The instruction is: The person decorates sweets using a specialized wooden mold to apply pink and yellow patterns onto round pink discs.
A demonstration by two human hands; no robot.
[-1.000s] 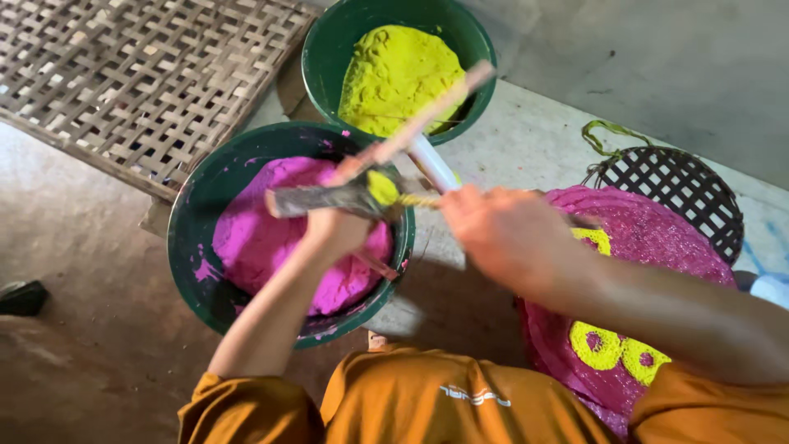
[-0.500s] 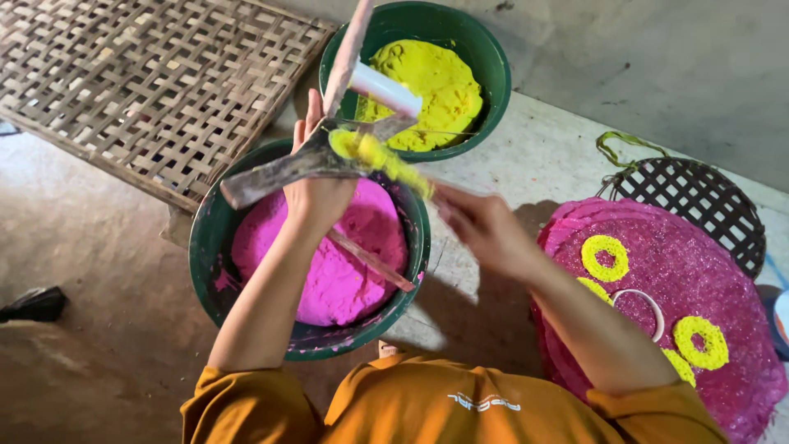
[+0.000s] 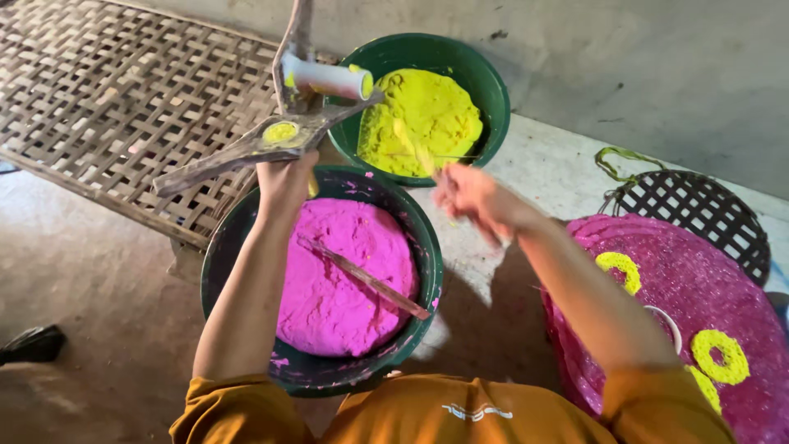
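While the left hand (image 3: 283, 185) is curled tight around the wooden press tool (image 3: 271, 136), raised above the green basin of pink paste (image 3: 345, 288), the right hand (image 3: 472, 197) is blurred, fingers pinched on a thin stick (image 3: 415, 148) over the basin of yellow paste (image 3: 423, 111). Beyond the left fingers lies a woven mat (image 3: 123, 107); bare floor opens beside the right

Wooden press (image 3: 271, 140) raised, yellow dough-filled, tilted
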